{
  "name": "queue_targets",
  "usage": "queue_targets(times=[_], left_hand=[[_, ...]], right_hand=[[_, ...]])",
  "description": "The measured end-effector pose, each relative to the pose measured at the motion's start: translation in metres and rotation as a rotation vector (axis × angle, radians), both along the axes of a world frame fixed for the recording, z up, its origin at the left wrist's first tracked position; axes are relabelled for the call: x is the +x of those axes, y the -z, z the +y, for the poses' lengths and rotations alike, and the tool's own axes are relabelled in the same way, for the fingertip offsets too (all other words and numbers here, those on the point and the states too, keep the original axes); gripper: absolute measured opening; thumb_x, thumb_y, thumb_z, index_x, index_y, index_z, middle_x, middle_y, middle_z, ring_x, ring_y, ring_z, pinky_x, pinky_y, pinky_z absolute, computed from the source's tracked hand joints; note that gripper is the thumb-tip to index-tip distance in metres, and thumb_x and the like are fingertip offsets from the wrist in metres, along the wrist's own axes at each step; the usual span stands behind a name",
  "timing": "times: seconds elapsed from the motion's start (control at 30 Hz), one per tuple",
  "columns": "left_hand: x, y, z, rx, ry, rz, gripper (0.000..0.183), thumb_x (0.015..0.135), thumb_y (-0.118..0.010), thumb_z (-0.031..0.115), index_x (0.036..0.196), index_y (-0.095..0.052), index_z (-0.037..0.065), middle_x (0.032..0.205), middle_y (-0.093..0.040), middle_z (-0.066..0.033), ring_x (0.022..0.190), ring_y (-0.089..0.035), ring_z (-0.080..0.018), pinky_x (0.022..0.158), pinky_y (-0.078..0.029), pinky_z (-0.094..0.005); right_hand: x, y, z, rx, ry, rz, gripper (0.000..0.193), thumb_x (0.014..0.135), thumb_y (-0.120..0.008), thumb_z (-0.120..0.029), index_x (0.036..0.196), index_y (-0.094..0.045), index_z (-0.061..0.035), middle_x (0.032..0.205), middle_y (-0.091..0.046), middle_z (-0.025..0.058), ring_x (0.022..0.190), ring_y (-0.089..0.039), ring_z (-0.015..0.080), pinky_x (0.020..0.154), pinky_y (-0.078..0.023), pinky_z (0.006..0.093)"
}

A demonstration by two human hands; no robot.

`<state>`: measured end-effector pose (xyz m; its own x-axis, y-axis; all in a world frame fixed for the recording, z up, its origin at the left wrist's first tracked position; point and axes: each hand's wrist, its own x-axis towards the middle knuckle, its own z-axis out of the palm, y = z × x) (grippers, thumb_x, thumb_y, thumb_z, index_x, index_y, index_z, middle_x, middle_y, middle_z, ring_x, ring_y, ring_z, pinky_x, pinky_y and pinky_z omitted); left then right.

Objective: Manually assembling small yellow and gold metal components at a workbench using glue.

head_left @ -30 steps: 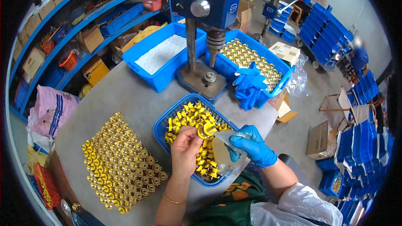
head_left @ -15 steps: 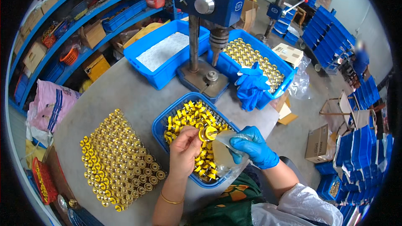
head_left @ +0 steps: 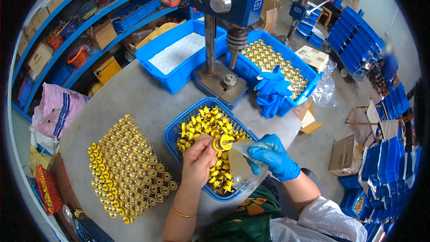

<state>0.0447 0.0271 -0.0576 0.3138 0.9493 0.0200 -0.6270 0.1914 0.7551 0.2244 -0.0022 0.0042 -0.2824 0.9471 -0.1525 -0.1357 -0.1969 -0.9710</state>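
Observation:
Bare and closed, my left hand (head_left: 199, 157) pinches a yellow round part with a metal pin (head_left: 221, 143) between thumb and fingers. My right hand (head_left: 280, 157), in a blue glove, is wrapped round a translucent soft bottle (head_left: 242, 165). The bottle's narrow end meets or nearly meets the pin; the exact contact is too small to tell. Both hands are above a blue basket (head_left: 172, 131) heaped with loose yellow pinned parts (head_left: 207, 119). To the left, a block of gold round parts (head_left: 130, 166) stands in close rows on the table, some along its left side topped with yellow.
A blue drill-type press (head_left: 228, 2) rises at the table's far side. Beside it are a paper-lined blue bin (head_left: 154, 69) and a bin of gold parts (head_left: 309, 90) with blue gloves (head_left: 272, 90) over its edge. Shelves (head_left: 148, 18) line the left; stacked blue trays (head_left: 380, 170) stand right.
The surroundings have shifted slightly to the right in the picture as the view turned a little. Both hands keep nearly the same pose, with the same part and bottle.

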Motion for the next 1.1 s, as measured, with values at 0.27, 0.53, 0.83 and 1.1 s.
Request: queue_targets(times=[0.27, 0.53, 0.83, 1.1], left_hand=[[-0.004, -0.003, -0.002, 0.003, 0.043, 0.052, 0.011, 0.081, -0.047, 0.004, 0.09, -0.052, -0.001, 0.079, -0.043, 0.0007, 0.055, -0.035, -0.0028, 0.045, -0.028, -0.0157], [-0.065, -0.017, -0.006, 0.42, -0.388, 0.61, 0.008, 0.072, -0.061, 0.008, 0.077, -0.056, 0.004, 0.074, -0.043, 0.0006, 0.059, -0.037, -0.0052, 0.049, -0.029, -0.0169], [-0.247, -0.02, -0.037, 0.189, -1.072, 1.714, 0.011, 0.065, -0.065, 0.012, 0.072, -0.062, 0.004, 0.071, -0.043, -0.0047, 0.069, -0.043, -0.0162, 0.061, -0.036, -0.0255], [-0.247, -0.011, -0.098, -0.06, -0.893, 1.812, 0.009, 0.064, -0.064, 0.009, 0.069, -0.06, 0.002, 0.07, -0.043, -0.0066, 0.064, -0.045, -0.0177, 0.059, -0.037, -0.0261]], right_hand=[[-0.002, 0.001, 0.001, 0.006, 0.003, 0.027, 0.031, 0.079, -0.052, -0.025, 0.06, -0.057, -0.0009, 0.051, -0.054, 0.0053, 0.046, -0.05, 0.0103, 0.045, -0.038, 0.0209], [0.007, 0.027, -0.006, 0.063, 0.193, 0.17, 0.026, 0.075, -0.053, -0.033, 0.074, -0.045, -0.0083, 0.051, -0.045, 0.0034, 0.043, -0.046, 0.0156, 0.044, -0.04, 0.025], [-0.01, 0.03, 0.005, 0.123, 0.244, 0.116, 0.048, 0.078, -0.042, -0.043, 0.041, -0.038, -0.0124, 0.038, -0.036, 0.0006, 0.036, -0.034, 0.0124, 0.045, -0.027, 0.0246], [-0.008, 0.031, 0.007, 0.147, 0.324, 0.111, 0.049, 0.079, -0.04, -0.04, 0.039, -0.036, -0.0132, 0.035, -0.033, -0.0002, 0.034, -0.031, 0.0126, 0.046, -0.025, 0.0251]])
